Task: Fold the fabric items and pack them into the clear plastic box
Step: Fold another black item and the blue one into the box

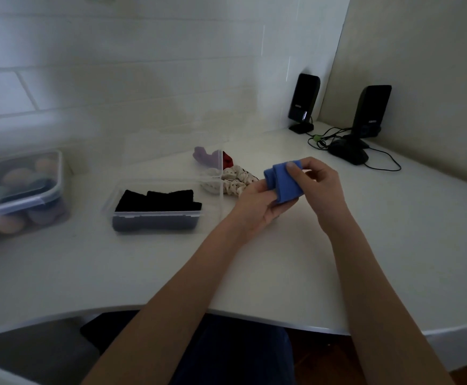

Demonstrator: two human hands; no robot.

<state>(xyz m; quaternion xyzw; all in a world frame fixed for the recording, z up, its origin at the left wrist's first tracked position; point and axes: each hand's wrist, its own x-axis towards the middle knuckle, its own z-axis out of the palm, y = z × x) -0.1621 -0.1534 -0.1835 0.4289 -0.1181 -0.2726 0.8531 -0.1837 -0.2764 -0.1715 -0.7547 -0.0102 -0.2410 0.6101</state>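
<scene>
A blue fabric piece (283, 182), partly folded, is held above the white table (282, 259) right of centre. My left hand (257, 202) grips it from below and my right hand (319, 182) pinches its top edge from the right. The clear plastic box (157, 207) stands open at centre left, with black folded fabric (160, 201) inside. Behind the box's right side lie a white patterned fabric (233, 182), a purple fabric (207, 155) and a small red one (228, 159).
A lidded plastic container (18, 190) with rounded coloured items sits at the far left. Two black speakers (303, 100) (370, 112) and a black mouse (349, 152) with cables stand at the back right. The table's front edge curves near my lap.
</scene>
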